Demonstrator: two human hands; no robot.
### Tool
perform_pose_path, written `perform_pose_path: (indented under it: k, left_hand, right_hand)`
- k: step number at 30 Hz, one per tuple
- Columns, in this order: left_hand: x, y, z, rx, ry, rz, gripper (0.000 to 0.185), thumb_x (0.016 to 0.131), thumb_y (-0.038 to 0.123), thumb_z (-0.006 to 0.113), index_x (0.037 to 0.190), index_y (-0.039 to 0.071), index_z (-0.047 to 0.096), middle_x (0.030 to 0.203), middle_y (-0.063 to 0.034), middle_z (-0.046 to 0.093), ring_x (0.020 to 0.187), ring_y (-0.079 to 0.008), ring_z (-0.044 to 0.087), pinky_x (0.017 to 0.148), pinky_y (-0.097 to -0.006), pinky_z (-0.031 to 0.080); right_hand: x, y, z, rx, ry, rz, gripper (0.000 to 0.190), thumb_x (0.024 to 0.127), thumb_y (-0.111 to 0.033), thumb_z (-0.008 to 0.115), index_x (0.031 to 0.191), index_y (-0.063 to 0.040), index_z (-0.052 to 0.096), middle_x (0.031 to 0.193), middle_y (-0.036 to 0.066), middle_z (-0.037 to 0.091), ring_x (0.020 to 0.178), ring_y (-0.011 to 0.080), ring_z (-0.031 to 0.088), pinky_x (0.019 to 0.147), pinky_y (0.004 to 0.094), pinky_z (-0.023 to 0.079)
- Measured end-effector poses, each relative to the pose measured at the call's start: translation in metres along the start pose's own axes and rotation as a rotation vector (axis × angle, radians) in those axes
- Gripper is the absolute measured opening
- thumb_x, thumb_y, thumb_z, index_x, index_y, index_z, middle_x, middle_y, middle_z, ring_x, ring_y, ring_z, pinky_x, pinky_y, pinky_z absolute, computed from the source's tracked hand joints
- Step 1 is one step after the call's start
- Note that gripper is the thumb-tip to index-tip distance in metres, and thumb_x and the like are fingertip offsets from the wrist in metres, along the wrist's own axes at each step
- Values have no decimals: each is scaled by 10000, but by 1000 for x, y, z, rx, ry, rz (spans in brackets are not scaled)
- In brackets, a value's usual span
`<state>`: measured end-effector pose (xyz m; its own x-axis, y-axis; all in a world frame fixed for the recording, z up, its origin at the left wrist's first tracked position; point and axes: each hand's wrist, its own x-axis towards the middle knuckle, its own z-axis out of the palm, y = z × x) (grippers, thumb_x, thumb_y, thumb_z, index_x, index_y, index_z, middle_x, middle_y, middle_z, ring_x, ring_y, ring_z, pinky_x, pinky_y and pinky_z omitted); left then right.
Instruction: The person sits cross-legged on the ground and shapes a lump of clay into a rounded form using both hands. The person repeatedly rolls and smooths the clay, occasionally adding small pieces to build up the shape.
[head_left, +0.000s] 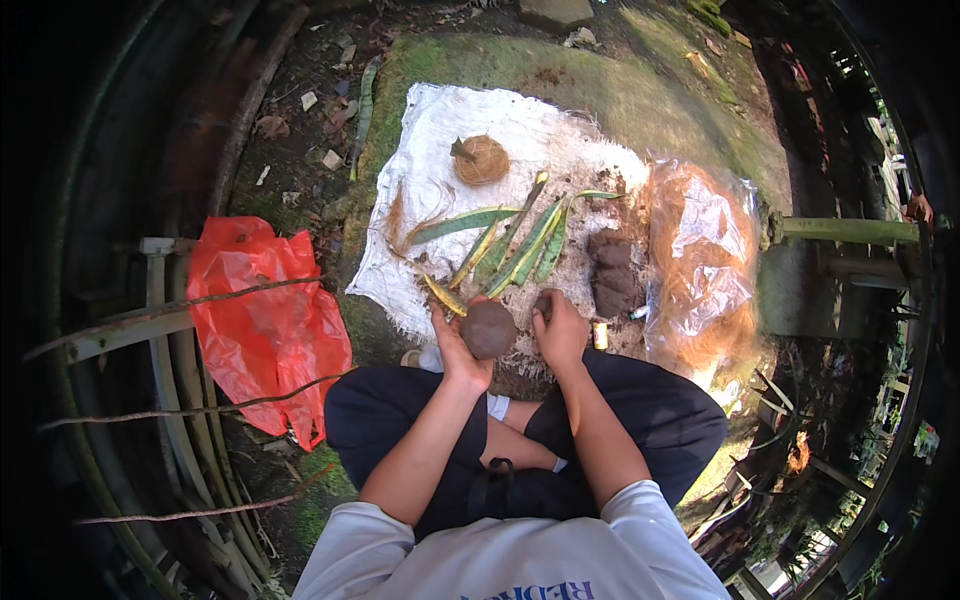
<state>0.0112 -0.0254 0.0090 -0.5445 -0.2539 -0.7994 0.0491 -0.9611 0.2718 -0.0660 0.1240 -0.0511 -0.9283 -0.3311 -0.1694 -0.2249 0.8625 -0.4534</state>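
Observation:
My left hand (459, 349) cradles a smooth brown ball of soil or clay (487, 330) in its palm. To its right, my right hand (559, 330) is held with curled fingers around a small dark lump (543, 303), probably of the same material. Beyond both hands, several snake plant leaves (517, 255) lie on a white woven sack (420, 150). A fibre-wrapped ball (482, 161) with a leaf tip sticking out sits near the sack's far side. A dark brown block of soil or clay (613, 274) lies right of the leaves, beside a small thread spool (600, 336).
A clear plastic bag of orange-brown fibre (701, 262) lies at the right. At the left, a red plastic bag (266, 315) rests near thin branches (202, 410) and a frame. Mossy concrete (600, 75) surrounds the sack, with a stone block (555, 11) at the far edge.

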Motion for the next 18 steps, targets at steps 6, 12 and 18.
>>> perform_pose_path:
  k: [6,12,18]
  left_hand:
    - [2,-4,-2,91,-20,-40,725,983,684,291,1194,69,612,1204,-121,652,1149,-252,602,1012,-428,463]
    - [0,-7,2,174,-86,-40,642,991,635,338,1168,82,611,1202,-110,655,1119,-243,624,971,-428,502]
    - [-3,-8,5,203,-141,-22,564,1001,574,358,1142,89,608,1179,-106,664,1081,-234,646,931,-418,535]
  right_hand:
    - [11,8,1,815,-27,292,365,965,-149,520,1328,-116,528,1007,87,628,726,183,604,600,347,463]
    - [12,-10,-57,1377,-97,325,341,986,-114,493,1323,-61,501,1012,60,601,722,80,527,575,223,410]
    - [-7,-51,-104,1187,-285,172,117,991,-79,493,1099,-76,447,797,-3,544,636,62,493,574,223,419]
